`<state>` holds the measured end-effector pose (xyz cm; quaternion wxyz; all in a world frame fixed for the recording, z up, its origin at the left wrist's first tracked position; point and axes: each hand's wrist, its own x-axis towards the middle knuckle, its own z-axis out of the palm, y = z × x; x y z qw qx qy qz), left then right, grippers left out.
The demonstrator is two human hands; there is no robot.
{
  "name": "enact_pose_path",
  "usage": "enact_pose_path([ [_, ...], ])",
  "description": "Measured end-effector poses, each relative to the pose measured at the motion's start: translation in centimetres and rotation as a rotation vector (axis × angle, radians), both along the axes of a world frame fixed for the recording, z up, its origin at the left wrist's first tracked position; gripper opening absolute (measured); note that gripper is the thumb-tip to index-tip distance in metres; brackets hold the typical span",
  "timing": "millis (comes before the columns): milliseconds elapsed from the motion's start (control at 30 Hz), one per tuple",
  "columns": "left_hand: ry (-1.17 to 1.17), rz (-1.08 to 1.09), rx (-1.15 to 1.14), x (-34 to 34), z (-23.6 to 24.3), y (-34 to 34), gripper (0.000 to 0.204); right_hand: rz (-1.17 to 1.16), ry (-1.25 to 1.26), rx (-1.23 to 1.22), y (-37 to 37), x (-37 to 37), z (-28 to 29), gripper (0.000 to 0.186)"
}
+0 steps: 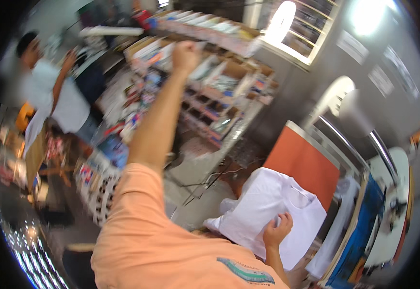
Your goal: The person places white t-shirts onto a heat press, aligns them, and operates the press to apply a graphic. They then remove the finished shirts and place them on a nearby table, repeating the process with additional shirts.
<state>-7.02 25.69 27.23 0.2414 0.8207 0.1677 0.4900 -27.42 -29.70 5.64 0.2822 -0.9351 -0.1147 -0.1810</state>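
Note:
My left arm stretches far forward, past the orange sleeve. At its end my left hand [186, 58] is closed in a fist in front of the box shelves; whatever it may hold is hidden. Lower right, a white T-shirt [253, 212] is spread over the end of an orange-red board [299, 166], its neckline toward the board. My right hand [277, 231] is over the front of this T-shirt, fingers bent and apart from the thumb, with white cloth showing between them. Whether it touches the cloth is hard to tell.
Cardboard bins [222, 79] with packets stand on shelves ahead. Mixed goods [137, 96] are heaped left of them. A person [58, 91] in a light shirt stands at far left. At right are a white-topped machine with metal rods [383, 149] and a blue panel [359, 236].

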Motion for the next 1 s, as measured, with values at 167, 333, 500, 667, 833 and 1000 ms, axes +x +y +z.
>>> enact_pose_path([
  [167,-0.013,-0.448,-0.248,-13.1,-5.9,-18.1,0.007,0.043,-0.005,0.117,-1.7,-1.0,3.2,0.028],
  [333,0.6,0.037,-0.35,-26.0,-23.6,-19.2,0.01,0.173,0.091,0.213,-3.5,-1.7,4.5,0.023],
  [500,0.822,0.275,-0.274,-29.6,-29.4,-16.1,0.011,0.297,0.118,0.173,-4.0,-2.6,5.0,0.02],
  [667,0.544,0.246,-0.495,-29.5,-25.6,-20.4,0.016,0.377,0.16,0.28,-4.3,-2.9,5.1,0.018],
  [833,-0.133,-0.443,-1.651,-29.7,-26.5,-22.4,0.026,0.574,0.229,0.322,-2.9,-3.7,6.1,0.013],
  [1000,-0.626,-1.104,-2.245,-26.5,-17.5,-29.6,0.047,0.631,0.408,0.408,-2.9,-3.4,5.2,0.004],
])
